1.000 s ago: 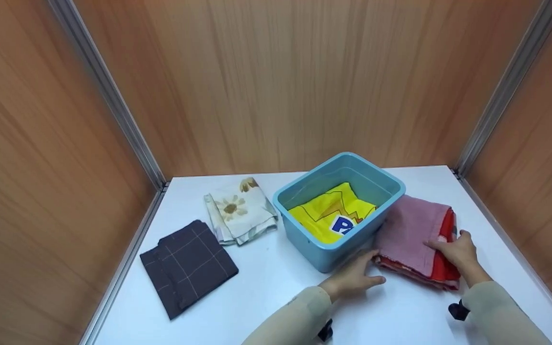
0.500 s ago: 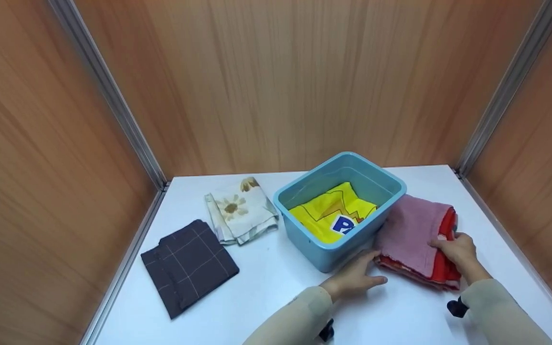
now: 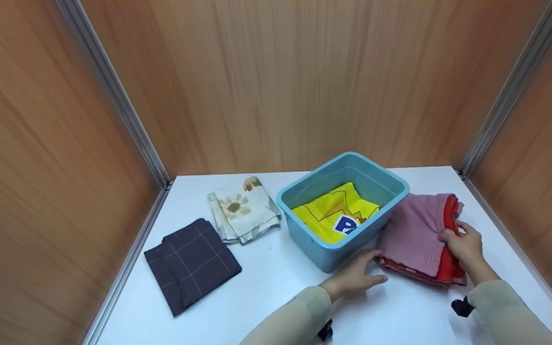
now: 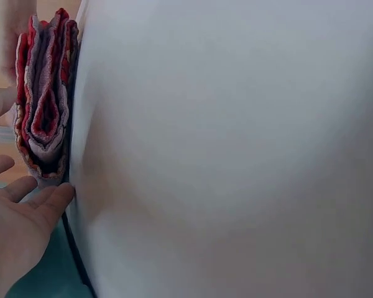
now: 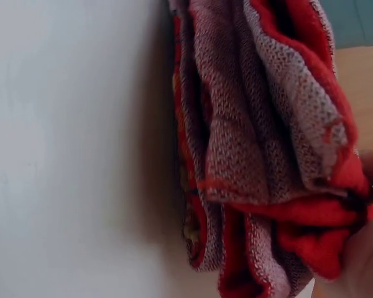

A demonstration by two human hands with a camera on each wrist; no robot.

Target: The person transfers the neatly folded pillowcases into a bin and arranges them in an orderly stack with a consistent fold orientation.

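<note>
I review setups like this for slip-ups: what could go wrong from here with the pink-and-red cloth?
The right hand pinches the red edge of the folded cloth, and the layers there look loose, so the fold might open. The left hand is at the near left corner but isn't wrapped round it, so that side could sag if lifted. The blue bin stands close beside the cloth, so a sideways move might nudge it.

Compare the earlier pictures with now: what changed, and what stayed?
The right hand has shifted slightly rightward and forward, pinching the pink cloth, whose right edge shifted too. The left hand, blue tub, yellow cloth, checked cloth and flowered cloth stayed put.
</note>
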